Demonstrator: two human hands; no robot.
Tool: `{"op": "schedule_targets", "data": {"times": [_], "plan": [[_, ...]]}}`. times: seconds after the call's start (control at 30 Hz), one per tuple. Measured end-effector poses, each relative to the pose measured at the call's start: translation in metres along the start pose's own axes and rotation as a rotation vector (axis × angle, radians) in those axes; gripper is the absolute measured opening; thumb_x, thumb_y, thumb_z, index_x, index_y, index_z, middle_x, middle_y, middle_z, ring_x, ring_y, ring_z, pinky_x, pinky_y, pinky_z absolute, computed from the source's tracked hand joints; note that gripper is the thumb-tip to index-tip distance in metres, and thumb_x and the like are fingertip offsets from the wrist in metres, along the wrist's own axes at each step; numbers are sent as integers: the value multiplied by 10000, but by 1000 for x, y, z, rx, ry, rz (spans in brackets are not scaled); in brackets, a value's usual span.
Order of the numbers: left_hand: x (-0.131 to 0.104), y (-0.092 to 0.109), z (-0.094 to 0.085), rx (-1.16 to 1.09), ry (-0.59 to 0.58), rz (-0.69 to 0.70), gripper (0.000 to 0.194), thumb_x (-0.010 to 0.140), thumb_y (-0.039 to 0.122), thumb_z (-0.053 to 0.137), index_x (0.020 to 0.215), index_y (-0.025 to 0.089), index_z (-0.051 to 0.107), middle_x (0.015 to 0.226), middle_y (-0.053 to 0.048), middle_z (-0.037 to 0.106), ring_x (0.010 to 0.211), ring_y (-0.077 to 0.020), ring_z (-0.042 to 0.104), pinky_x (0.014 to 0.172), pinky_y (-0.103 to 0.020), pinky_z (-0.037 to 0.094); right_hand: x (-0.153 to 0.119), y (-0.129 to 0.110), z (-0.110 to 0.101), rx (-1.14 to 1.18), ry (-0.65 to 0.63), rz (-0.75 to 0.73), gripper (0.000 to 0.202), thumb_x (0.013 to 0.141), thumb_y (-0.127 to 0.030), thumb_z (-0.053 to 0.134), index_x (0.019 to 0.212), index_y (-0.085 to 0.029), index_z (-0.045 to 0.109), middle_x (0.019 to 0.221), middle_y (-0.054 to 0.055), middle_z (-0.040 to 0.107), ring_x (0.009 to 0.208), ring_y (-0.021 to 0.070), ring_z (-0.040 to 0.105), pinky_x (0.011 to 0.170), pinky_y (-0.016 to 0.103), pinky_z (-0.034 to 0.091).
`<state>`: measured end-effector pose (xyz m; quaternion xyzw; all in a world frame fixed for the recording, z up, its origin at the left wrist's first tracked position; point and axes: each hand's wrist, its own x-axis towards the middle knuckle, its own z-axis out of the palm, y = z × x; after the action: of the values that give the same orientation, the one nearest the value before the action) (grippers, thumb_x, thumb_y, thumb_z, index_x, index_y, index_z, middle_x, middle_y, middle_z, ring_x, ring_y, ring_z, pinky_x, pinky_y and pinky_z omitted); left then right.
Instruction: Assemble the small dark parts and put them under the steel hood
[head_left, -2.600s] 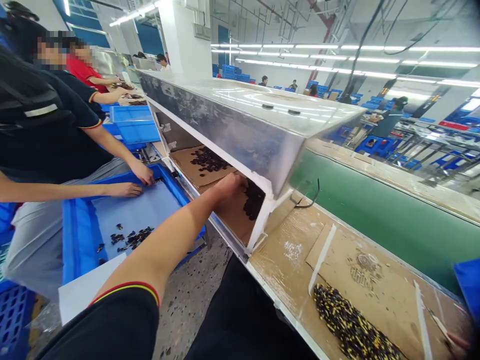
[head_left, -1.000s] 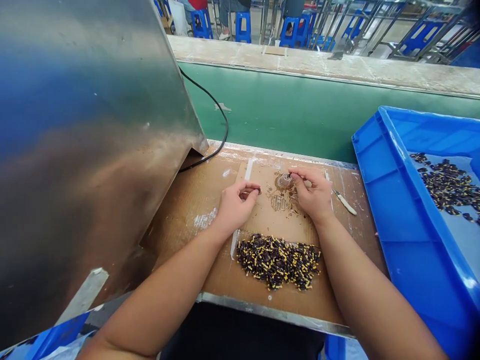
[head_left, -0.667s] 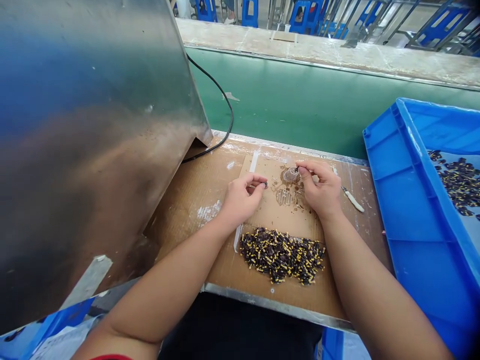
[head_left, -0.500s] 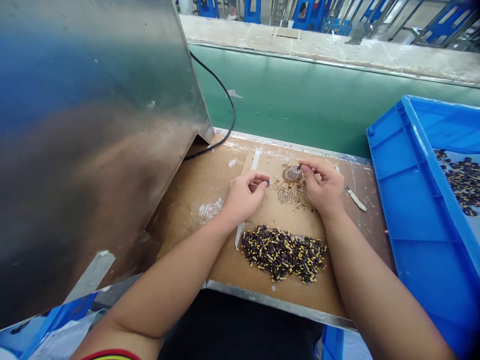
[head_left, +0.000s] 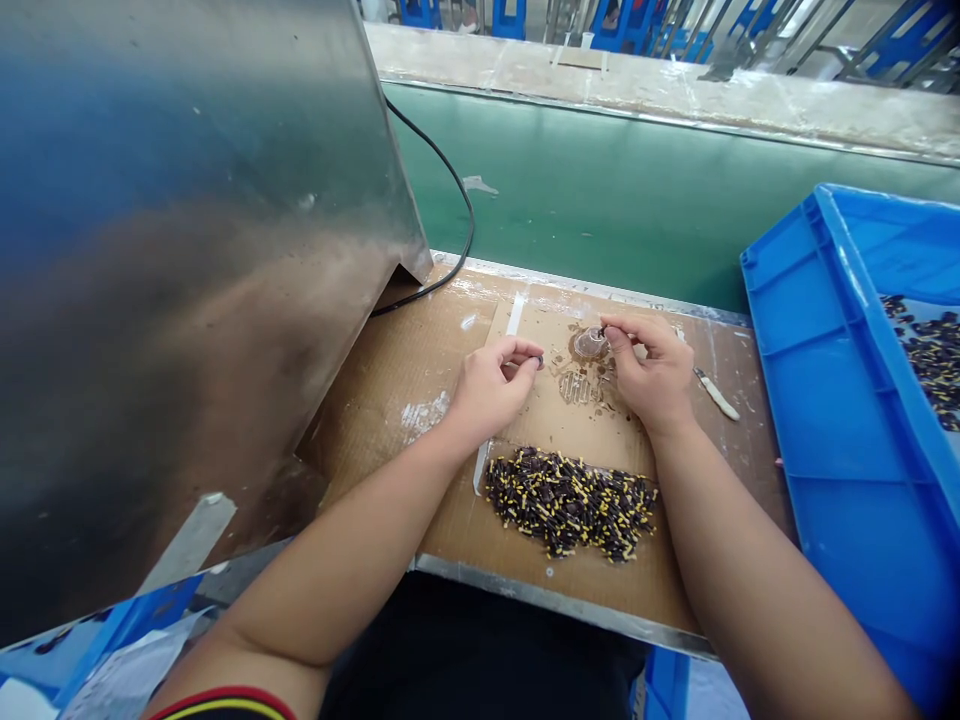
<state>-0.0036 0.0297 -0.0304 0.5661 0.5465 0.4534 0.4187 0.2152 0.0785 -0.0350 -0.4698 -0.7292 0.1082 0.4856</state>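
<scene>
Above the cardboard, my left hand (head_left: 499, 385) is closed in a pinch on a small dark piece (head_left: 540, 361), too small to name. My right hand (head_left: 651, 372) is also closed, its thumb and forefinger on a small dark part (head_left: 602, 331) at the rim of a clear shallow dish (head_left: 591, 343). The dish sits on a wet-looking stain. Nearer to me, between my forearms, lies a pile of small black parts with yellow tips (head_left: 570, 503). A patch of clear ridged residue (head_left: 576, 388) shows just below the dish.
A large metal housing (head_left: 187, 280) stands at the left, with a black cable (head_left: 471, 215) behind it. On the right are a white-handled knife (head_left: 718, 395) and a blue crate (head_left: 825, 400) holding more black-and-yellow parts. A green belt (head_left: 600, 200) runs along the back.
The view has shifted slightly. Both hands stay in nearly the same place, with the right still at the dish and the left still pinching its piece.
</scene>
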Motion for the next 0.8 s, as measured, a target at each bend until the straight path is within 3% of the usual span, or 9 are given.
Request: {"op": "schedule_targets", "data": {"times": [0.37, 0.53, 0.63, 0.7, 0.8], "plan": [[0, 0, 0, -18, 6, 4, 127, 869, 208, 637, 969, 194, 713, 945, -59, 740, 839, -182, 684, 724, -306, 527, -1, 0, 2, -17, 20, 31, 165, 965, -281, 621, 1052, -247, 756, 1021, 41, 751, 926, 214, 682, 828, 390, 562], [1, 0, -2, -54, 30, -6, 156, 872, 200, 643, 1017, 191, 700, 946, -74, 740, 859, -192, 697, 718, -304, 531, 9, -33, -24, -56, 121, -34, 169, 982, -266, 618, 1095, -276, 744, 1036, 37, 742, 920, 229, 675, 851, 425, 554], [1, -1, -3, -69, 29, -5, 185, 881, 213, 644, 1057, 192, 697, 967, -85, 740, 873, -199, 704, 722, -308, 538, 11, -60, -41, -119, 291, -105, 248, 997, -253, 594, 1203, -335, 705, 1145, 24, 711, 1045, 263, 657, 948, 470, 531], [1, -3, -3, -79, 30, -3, 187, 880, 209, 645, 1057, 187, 702, 989, -92, 740, 895, -204, 708, 735, -312, 546, 9, -67, -41, -152, 376, -150, 273, 995, -248, 587, 1221, -357, 694, 1160, 16, 709, 1055, 272, 662, 948, 479, 539], [0, -4, -3, -125, 35, -8, 212, 875, 202, 656, 1079, 174, 706, 1019, -106, 743, 943, -214, 714, 822, -343, 567, 7, -64, -33, -234, 263, -146, 224, 997, -260, 567, 1114, -333, 744, 1002, 16, 753, 888, 247, 702, 806, 432, 586]]}}
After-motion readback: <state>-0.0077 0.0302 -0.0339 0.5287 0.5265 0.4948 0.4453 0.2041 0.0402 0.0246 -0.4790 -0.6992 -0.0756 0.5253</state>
